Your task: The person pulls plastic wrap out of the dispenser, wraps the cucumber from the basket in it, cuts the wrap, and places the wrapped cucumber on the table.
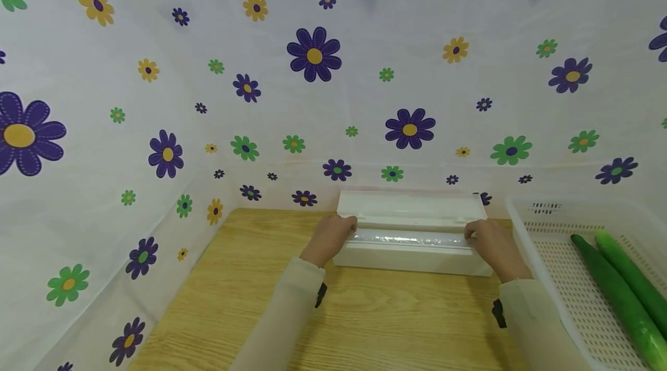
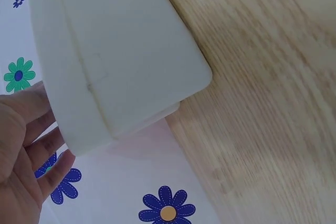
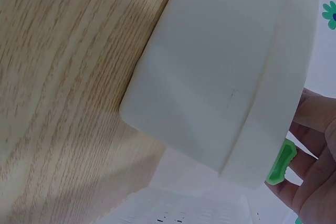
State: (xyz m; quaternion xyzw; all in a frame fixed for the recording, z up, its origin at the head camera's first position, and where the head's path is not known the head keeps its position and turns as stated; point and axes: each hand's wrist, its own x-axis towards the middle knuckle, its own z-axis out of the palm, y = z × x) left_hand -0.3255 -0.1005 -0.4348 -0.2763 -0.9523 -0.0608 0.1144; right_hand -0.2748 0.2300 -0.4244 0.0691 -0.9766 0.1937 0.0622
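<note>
A white cling film box [image 1: 409, 258] lies across the table, its lid [image 1: 411, 206] tilted up and back. Inside it runs a roll of clear cling film [image 1: 406, 238]. My left hand [image 1: 330, 238] bends its fingers at the left end of the film, close to the lid's lower edge. At the opposite end my right hand [image 1: 490, 243] does the same. The box end [image 2: 126, 51] hides the left fingertips in the left wrist view. A small green piece [image 3: 282, 161] shows at the right fingers in the right wrist view.
To the right stands a white plastic basket [image 1: 537, 255] with two cucumbers [image 1: 620, 284] in it. Behind the wooden table [image 1: 385, 319] hangs a white cloth [image 1: 292, 110] printed with flowers, which also runs down the left side.
</note>
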